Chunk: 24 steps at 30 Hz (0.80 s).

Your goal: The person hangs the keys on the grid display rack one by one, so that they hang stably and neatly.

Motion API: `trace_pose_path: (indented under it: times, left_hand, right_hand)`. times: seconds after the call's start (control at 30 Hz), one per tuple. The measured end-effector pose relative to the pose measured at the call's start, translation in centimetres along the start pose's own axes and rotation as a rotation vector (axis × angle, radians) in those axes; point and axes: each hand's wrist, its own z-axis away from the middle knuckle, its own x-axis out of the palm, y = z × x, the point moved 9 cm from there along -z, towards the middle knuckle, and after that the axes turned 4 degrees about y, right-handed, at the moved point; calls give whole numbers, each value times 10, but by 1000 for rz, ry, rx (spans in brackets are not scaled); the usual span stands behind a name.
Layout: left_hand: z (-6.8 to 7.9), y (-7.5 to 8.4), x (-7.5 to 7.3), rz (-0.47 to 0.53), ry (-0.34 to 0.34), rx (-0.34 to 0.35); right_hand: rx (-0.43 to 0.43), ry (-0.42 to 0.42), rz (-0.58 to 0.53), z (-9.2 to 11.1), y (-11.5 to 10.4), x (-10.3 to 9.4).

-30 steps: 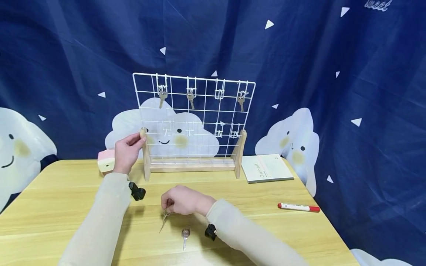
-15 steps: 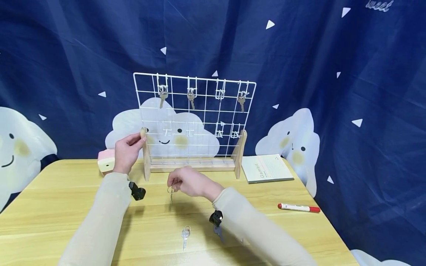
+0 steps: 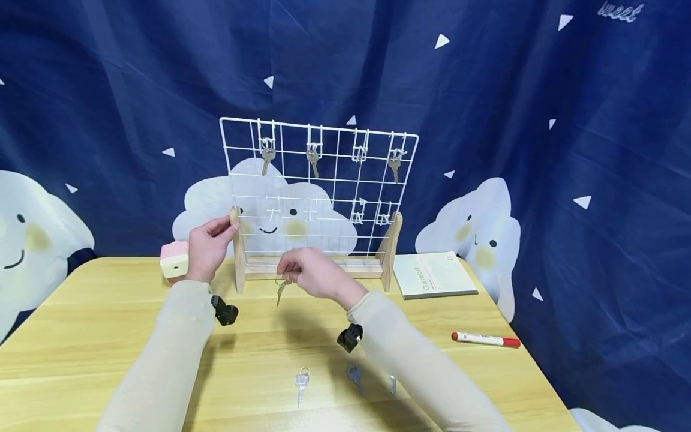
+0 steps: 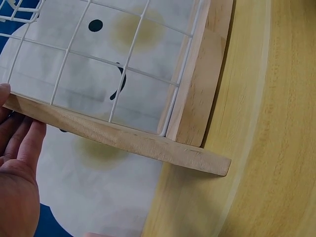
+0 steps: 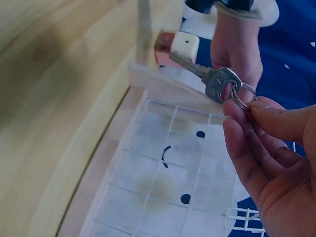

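Note:
My right hand [image 3: 318, 273] pinches a silver key [image 5: 216, 83] by its split ring between thumb and fingertips. In the head view this key hangs over the table, just before the rack's base bar [image 3: 313, 273]. My left hand [image 3: 207, 249] grips the upper end of the left wooden post [image 4: 123, 133] of a white wire grid rack [image 3: 318, 126]. On its top row hang a left key [image 3: 267, 159], a second key [image 3: 312, 161] and a right key [image 3: 394, 168]. The top hook [image 3: 359, 154] between the last two bears no key, nor does the lower hook row [image 3: 358, 217].
At the table's front lie a key with a ring [image 3: 302, 384], a second key [image 3: 354, 375] and another key [image 3: 393, 384] partly behind my right sleeve. A notebook [image 3: 436, 275] and a red-capped marker [image 3: 486, 339] lie right. A pink-and-white block [image 3: 174, 261] stands left.
My right hand has lifted the key off the front of the table and carried it forward toward the rack. Two more keys have come into sight by the right forearm. My left hand stays put.

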Motion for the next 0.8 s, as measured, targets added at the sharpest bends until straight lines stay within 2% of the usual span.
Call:
trace_pose_path:
  times: [0.5,0.8]
  left_hand:
    - [0,-3,-1,-5,14,-6]
    - [-1,-1,-1,-19,22,2]
  right_hand:
    - [36,123,43,-25,-9,-28]
    - [43,242,18,-38,-12,-41]
